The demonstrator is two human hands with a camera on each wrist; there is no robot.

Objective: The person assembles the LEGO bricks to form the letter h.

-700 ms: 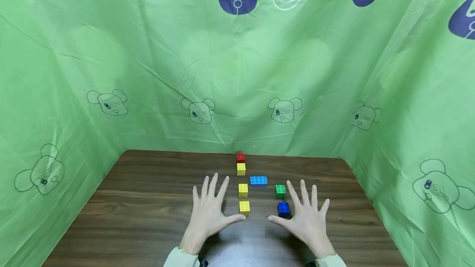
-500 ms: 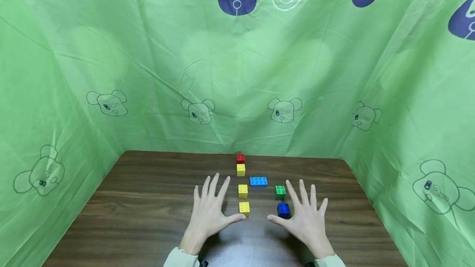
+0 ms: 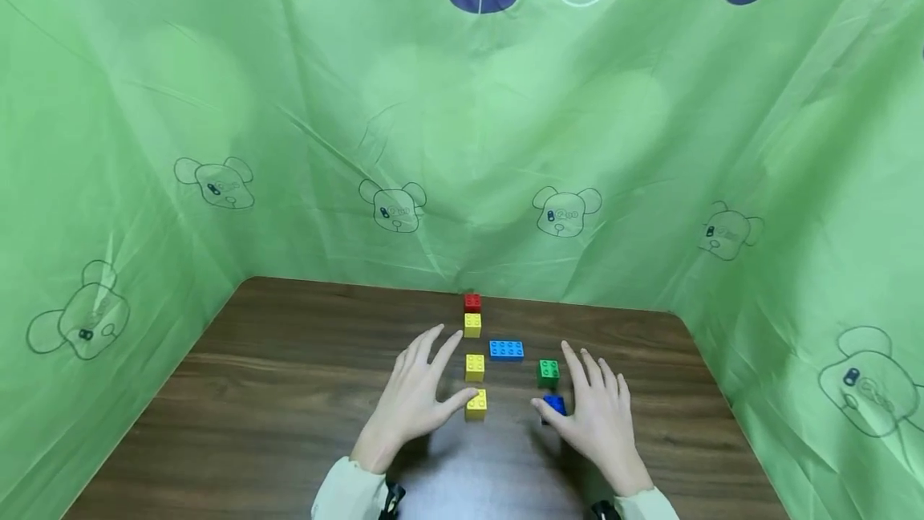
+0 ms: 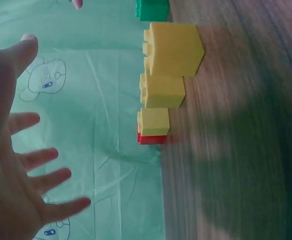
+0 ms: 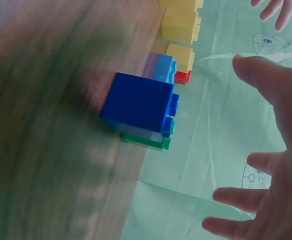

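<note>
My left hand [image 3: 411, 404] hovers left of a near yellow brick [image 3: 476, 410], fingers extended and thumb reaching over the brick's edge in the head view. The left wrist view shows that hand apart from the bricks. My right hand [image 3: 595, 416] holds nothing; its thumb partly hides a dark blue brick [image 5: 138, 102], and the right wrist view shows a gap between them. A green brick [image 3: 549, 374] lies just beyond the dark blue one. Two more yellow bricks, one middle [image 3: 474, 368] and one far [image 3: 472, 326], line up ahead of the near one.
A red brick [image 3: 472, 302] sits behind the far yellow one, close to the table's back edge. A longer light blue brick [image 3: 506, 351] lies right of the yellow row. Green printed cloth [image 3: 462, 119] encloses the brown wooden table [image 3: 253, 392] at the back and sides.
Both hands have turned somewhat and their spread fingers have drawn closer together. The right thumb now covers part of the dark blue brick. The head view has shifted slightly; the bricks keep their arrangement.
</note>
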